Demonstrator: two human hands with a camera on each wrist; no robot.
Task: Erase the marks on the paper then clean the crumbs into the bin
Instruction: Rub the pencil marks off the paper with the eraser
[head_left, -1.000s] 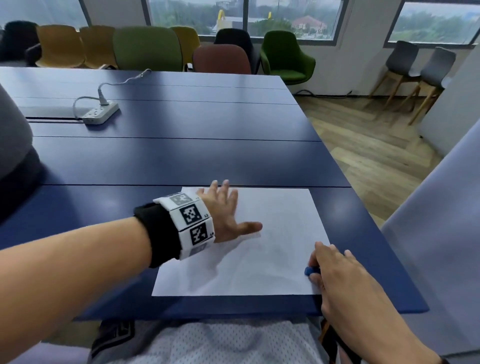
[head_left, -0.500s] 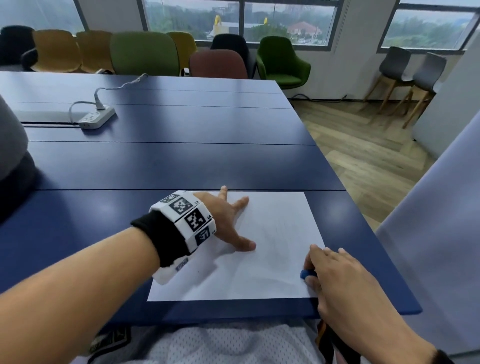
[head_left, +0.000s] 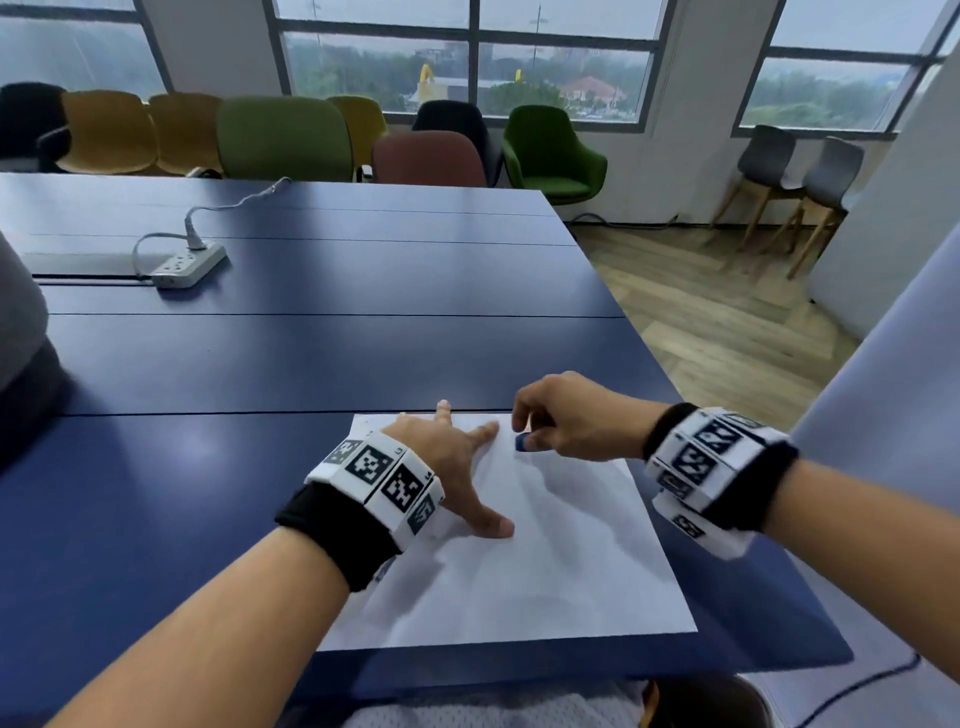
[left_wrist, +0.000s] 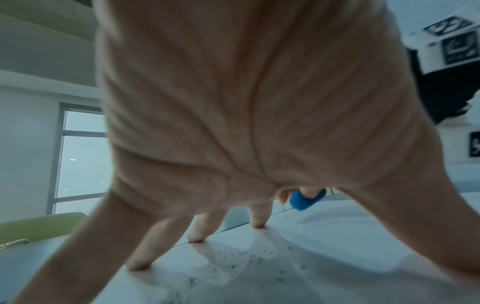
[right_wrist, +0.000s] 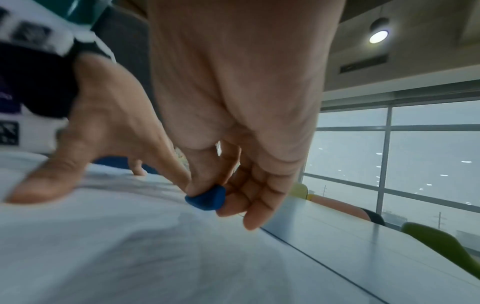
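Indoors, at a long dark-blue table (head_left: 322, 364) built of joined panels, a person works over a white sheet of paper (head_left: 545, 566) lying at the near right corner. The left hand (head_left: 447, 467) is spread, its straight fingertips (left_wrist: 137, 266) and thumb pressing the sheet flat. The right hand (head_left: 566, 415) pinches a small blue eraser (head_left: 521, 442) between thumb and curled fingers at the paper's far edge, just beside the left index finger. Dark crumbs (left_wrist: 233, 265) speckle the paper under the left palm. Further up the table lies a white power strip (head_left: 189, 265) with its cable. Coloured chairs (head_left: 283, 137) line the far side beneath wide windows (head_left: 467, 62); wooden flooring (head_left: 717, 322) runs to the right.
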